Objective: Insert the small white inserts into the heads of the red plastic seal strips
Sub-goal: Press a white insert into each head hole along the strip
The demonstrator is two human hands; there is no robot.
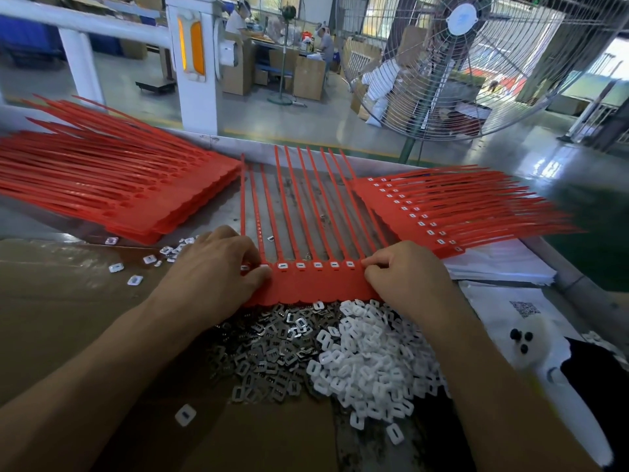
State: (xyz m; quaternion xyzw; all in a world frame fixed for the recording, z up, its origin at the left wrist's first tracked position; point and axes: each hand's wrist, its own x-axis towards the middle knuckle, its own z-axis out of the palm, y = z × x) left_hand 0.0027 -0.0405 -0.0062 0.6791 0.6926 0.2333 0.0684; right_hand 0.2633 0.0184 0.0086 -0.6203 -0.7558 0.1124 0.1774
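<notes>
- White inserts (367, 362), heaped at lower centre, are judged light, rigid and easily scattered.
- Red strip sheet (316, 284), judged thin and flexible, is pinched at its head band by the left hand (218, 267) and right hand (405, 270).

Both hands (218, 267) (405, 274) press the red seal strip sheet (316, 284) above white inserts (371, 356).

Glossy workshop floor (306, 117), caged fan (476, 63), white pillar (194, 63)
</notes>
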